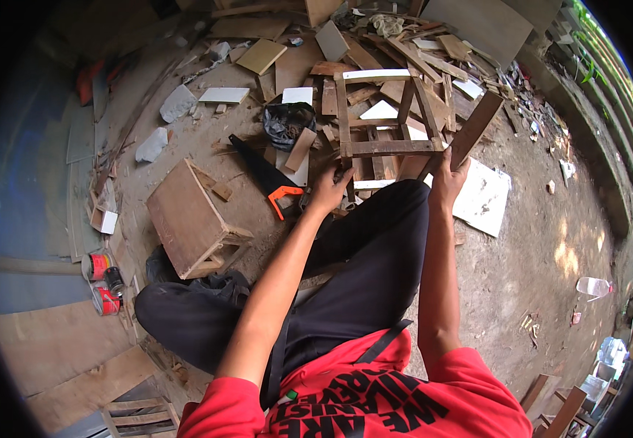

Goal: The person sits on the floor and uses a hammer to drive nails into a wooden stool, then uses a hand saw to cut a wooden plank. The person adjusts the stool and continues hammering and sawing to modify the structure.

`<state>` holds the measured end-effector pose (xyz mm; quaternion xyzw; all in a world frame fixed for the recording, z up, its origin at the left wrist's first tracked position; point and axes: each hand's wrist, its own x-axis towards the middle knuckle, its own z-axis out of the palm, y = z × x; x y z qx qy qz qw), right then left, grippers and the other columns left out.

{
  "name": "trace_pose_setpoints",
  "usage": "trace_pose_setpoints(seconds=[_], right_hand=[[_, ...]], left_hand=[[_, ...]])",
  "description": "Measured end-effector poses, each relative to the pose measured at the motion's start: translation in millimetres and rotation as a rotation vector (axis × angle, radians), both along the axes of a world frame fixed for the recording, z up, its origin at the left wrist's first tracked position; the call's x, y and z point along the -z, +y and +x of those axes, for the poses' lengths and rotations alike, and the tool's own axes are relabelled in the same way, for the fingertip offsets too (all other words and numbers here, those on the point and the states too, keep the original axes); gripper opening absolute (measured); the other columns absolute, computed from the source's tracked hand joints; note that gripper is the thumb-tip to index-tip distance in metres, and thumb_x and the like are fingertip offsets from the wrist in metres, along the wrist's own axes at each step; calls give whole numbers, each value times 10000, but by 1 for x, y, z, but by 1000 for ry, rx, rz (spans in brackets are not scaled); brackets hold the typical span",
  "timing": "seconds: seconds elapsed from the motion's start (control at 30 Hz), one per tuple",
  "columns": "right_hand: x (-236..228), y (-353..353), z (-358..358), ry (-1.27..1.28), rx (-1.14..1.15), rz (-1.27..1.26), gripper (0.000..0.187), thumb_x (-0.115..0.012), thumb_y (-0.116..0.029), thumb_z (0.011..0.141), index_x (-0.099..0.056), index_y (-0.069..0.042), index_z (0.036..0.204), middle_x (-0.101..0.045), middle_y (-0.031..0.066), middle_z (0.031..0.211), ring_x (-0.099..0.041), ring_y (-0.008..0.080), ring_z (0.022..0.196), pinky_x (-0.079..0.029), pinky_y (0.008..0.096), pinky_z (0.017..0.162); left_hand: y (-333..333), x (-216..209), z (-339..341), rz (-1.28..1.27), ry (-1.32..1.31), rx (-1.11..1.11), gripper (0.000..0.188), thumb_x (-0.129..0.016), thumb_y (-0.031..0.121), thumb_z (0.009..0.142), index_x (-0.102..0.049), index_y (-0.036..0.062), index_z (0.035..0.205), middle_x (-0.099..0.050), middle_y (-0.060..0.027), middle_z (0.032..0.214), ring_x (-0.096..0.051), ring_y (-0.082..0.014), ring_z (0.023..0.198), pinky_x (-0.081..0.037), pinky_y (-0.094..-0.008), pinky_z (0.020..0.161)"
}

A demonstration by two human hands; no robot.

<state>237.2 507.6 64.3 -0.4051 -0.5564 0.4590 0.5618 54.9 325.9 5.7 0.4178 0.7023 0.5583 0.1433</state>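
Head view: left hand [329,188] and right hand [449,177] grip wooden frame [375,147].

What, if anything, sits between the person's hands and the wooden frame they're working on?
Nothing visible. The left hand already rests on the wooden frame at its near left corner, and the right hand grips a wooden slat at the frame's right side. The handsaw lies on the ground to the left, out of the way.

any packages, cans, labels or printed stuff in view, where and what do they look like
Two red cans: left on the ground, round, red with white bands.
Clear plastic bottle: right on the dirt, lying down.
Black plastic bag: crumpled, among the wood scraps ahead.
Red shirt: bottom, black print across it.
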Motion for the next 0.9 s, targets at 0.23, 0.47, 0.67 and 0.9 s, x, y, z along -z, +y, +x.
trace_pose_setpoints(seconds=[0.23, 0.47, 0.67, 0.9], right_hand=[[1, 4, -8, 116, -98, 156, 247, -593, -170, 1027, -533, -35, 1225, -642, 48, 1033, -592, 114, 891, -496, 281, 769], [-52, 34, -41, 80, -288, 195, 255, -582, -184, 1038, -515, -45, 1241, -603, 20, 1033, -535, 77, 897, -446, 237, 780], [-115, -13, -60, 379, -536, 87, 335, -553, -211, 1048, -432, -34, 1305, -633, 144, 1207, -632, 213, 1089, -509, 372, 934], [-136, -90, -107, 399, -729, 73, 402, -495, -249, 1068, -340, -56, 1385, -637, 226, 1273, -642, 305, 1169, -514, 441, 997]], left_hand=[[12, 0, -10, -123, 16, -84, 436, -572, 411, 1014, -611, -15, 1097, -677, -212, 1008, -649, -402, 963, -499, -449, 827], [46, -62, -15, 398, -62, -187, 367, -526, 370, 1045, -517, 17, 1147, -573, -112, 1002, -560, -224, 925, -450, -346, 863], [-8, -132, -22, 555, -134, -340, 332, -512, 377, 1056, -538, 50, 1004, -539, -11, 844, -507, -100, 809, -423, -278, 766], [-105, -205, -55, 701, -425, -523, 408, -577, 463, 1011, -579, 66, 918, -576, -24, 789, -514, -116, 698, -422, -281, 658]])
